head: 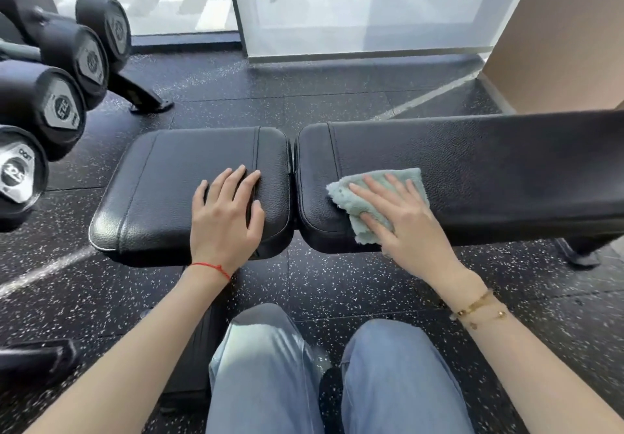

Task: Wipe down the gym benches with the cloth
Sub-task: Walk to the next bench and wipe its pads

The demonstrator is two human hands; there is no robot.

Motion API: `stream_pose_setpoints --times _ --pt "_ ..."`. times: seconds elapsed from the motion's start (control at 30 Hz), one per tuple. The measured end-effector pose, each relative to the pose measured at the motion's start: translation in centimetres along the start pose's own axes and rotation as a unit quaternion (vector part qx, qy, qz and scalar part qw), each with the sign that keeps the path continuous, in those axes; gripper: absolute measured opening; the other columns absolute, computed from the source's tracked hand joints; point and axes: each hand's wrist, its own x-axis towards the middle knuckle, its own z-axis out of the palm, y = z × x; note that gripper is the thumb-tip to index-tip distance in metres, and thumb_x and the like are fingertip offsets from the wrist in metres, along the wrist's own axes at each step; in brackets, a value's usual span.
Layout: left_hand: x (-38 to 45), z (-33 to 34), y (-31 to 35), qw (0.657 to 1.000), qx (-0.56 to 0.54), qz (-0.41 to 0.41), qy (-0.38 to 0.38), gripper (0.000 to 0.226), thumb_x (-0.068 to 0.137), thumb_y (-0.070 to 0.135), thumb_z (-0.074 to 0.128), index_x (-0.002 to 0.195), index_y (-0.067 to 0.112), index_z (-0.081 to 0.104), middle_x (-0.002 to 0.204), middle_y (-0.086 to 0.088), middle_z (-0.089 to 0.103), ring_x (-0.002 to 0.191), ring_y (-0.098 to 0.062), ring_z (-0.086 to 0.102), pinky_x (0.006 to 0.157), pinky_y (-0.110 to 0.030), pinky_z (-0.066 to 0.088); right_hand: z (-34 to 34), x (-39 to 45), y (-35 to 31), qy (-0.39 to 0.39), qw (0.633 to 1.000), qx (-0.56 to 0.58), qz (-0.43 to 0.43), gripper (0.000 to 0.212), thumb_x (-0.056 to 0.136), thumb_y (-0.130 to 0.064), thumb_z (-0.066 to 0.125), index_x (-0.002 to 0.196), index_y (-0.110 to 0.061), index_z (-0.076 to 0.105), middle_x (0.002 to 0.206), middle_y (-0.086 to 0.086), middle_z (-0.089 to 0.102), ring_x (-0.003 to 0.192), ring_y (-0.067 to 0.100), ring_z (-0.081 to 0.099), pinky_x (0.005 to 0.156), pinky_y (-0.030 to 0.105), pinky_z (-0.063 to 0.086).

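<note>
Cloth (374,197) beside bench (506,163) end edge.

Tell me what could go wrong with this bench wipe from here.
1. The right hand presses the cloth flat, fingers straight; part of it hangs over the near edge, so it may slip off.
2. The left hand rests on the seat pad, so that patch may go unwiped.
3. The gap between pads may be skipped.

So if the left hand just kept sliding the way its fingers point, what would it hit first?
Probably nothing solid at first. The left hand lies flat on the bench's seat pad, fingers aimed at the pad's far edge. Past that edge lies only speckled floor, then the window's base, as far as this view shows.
</note>
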Motion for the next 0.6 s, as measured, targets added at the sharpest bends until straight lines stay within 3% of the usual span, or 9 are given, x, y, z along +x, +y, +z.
stream_pose_setpoints --times 0.23,0.4,0.6 --pt "0.0 0.1 0.4 1.000 -0.011 -0.008 0.009 0.049 0.096 0.036 0.035 0.139 0.022 0.053 0.147 -0.002 0.051 0.138 -0.023 0.042 0.118 -0.048 0.024 -1.5 4.9 5.8 0.020 0.990 -0.043 0.134 0.045 0.099 -0.046 0.037 0.144 -0.042 0.034 0.156 -0.007 0.029 0.147 0.024 0.015 0.121 0.042 0.002" --pt "0.3 -0.1 0.7 1.000 -0.015 -0.016 0.009 0.047 0.095 0.035 0.036 0.137 0.024 0.055 0.144 -0.001 0.053 0.136 -0.022 0.044 0.116 -0.048 0.026 1.2 8.3 0.7 -0.019 0.998 -0.044 0.046 0.047 0.100 -0.046 0.033 0.146 -0.040 0.032 0.157 -0.006 0.027 0.148 0.026 0.012 0.121 0.045 -0.002" --pt "0.3 -0.3 0.4 1.000 -0.011 -0.013 0.001 0.048 0.094 0.033 0.035 0.138 0.025 0.055 0.144 0.001 0.053 0.137 -0.021 0.044 0.116 -0.048 0.026 0.7 4.1 -1.1 -0.059 0.994 0.010 -0.090 0.047 0.099 -0.050 0.035 0.145 -0.043 0.033 0.156 -0.015 0.024 0.149 0.017 0.008 0.122 0.040 -0.002"
